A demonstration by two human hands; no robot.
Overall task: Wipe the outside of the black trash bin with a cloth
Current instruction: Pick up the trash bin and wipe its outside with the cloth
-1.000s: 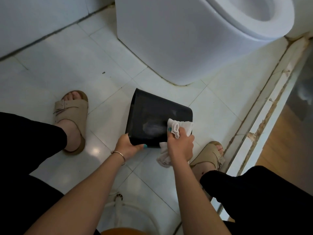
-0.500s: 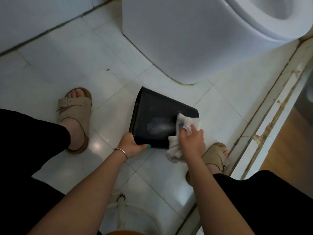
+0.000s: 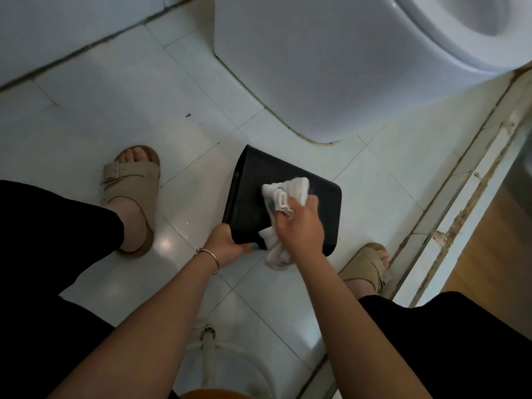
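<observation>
Partly hidden black bin [image 3: 322,208], left hand [image 3: 223,244] gripping its edge, right hand [image 3: 299,226] clutching cloth [image 3: 288,188]

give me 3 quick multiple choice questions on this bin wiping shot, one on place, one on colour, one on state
1. Where is the bin?
A. on the toilet seat
B. on the floor tiles in front of the toilet
C. on a shelf

2. What colour is the cloth?
A. white
B. red
C. black

3. What is the left hand doing?
A. hanging free
B. holding the cloth
C. gripping the bin's near edge

Answers:
1 B, the bin lies on the tiles just below the toilet base.
2 A, the cloth bunched in the right hand is white against the black bin.
3 C, its fingers wrap the bin's near corner while the right hand wipes.
</observation>
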